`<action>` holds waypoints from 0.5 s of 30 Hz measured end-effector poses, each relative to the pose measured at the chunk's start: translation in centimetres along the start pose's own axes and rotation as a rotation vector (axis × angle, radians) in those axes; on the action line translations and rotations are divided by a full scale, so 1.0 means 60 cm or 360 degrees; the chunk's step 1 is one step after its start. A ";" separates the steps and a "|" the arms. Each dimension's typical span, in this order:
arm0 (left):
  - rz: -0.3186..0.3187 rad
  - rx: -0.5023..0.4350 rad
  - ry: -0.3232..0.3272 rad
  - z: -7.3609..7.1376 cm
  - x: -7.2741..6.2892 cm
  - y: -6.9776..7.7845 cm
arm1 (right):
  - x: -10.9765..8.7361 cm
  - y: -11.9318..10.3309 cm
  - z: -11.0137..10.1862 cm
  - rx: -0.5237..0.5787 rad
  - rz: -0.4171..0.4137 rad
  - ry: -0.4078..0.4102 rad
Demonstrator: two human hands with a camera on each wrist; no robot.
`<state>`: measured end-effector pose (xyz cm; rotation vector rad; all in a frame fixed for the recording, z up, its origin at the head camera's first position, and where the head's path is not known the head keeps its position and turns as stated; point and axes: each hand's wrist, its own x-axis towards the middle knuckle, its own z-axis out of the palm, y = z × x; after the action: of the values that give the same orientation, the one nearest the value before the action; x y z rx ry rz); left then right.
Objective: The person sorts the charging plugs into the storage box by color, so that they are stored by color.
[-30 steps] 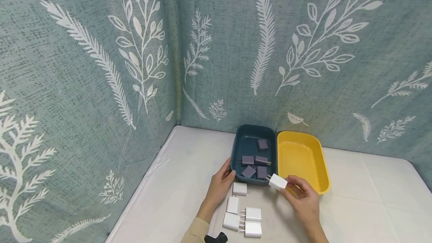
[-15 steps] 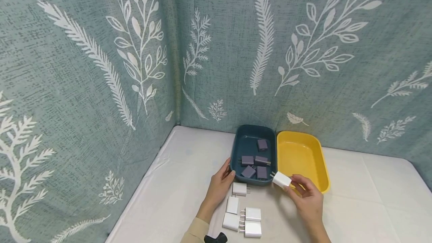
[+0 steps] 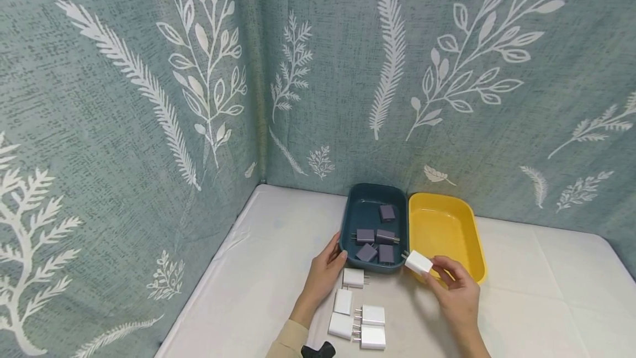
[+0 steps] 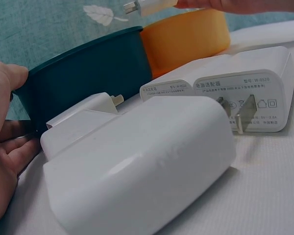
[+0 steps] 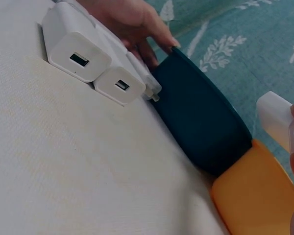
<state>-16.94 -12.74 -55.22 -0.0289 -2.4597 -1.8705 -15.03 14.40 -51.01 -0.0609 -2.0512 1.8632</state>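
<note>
White USB charger [image 3: 419,262]: pinched by the right hand [image 3: 458,293], raised near the yellow tray [image 3: 439,231]
Dark blue tray [image 3: 361,215]: corner gripped by the left hand [image 3: 323,273], five purple chargers [image 3: 386,253] inside
White tablecloth [image 3: 526,291]: five more white chargers [image 3: 372,315]

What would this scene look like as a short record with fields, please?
left hand: holds the near-left corner of the rounded rectangular dark-blue tray
right hand: pinches one boxy white charger, raised off the table
dark-blue tray contents: five boxy dark-purple chargers
right of that tray: rounded rectangular yellow tray
on white cloth: five more boxy white chargers
</note>
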 end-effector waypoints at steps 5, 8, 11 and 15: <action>0.0008 -0.0006 0.0011 0.002 0.001 0.000 | 0.002 -0.001 -0.003 0.0006 -0.0032 -0.0009; 0.0019 -0.0009 0.0005 0.002 0.001 -0.001 | 0.005 0.001 -0.005 0.0050 -0.0058 -0.0011; 0.0035 -0.0007 0.0000 0.000 0.000 -0.002 | 0.008 0.003 -0.006 0.0106 -0.0099 -0.0010; 0.0029 -0.0016 -0.0014 -0.001 0.000 -0.002 | 0.010 0.005 -0.007 0.0152 -0.0152 0.0008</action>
<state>-16.94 -12.85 -55.30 -0.0602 -2.4474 -1.8797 -15.50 15.02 -51.13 0.0558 -1.9237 1.8971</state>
